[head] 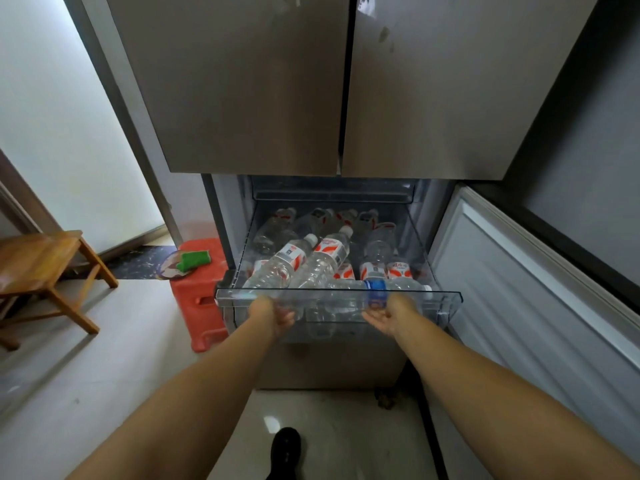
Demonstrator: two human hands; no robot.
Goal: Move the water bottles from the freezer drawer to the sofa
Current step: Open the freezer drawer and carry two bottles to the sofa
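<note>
Now left hand (273,315) and right hand (388,315) curl fingers under freezer drawer (446,299) front lip (exposing water bottles (311,261) for removal).

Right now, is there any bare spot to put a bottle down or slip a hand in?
The drawer is crowded with bottles edge to edge. Bare room: the wooden stool at left, and the floor between it and the red stool.
</note>
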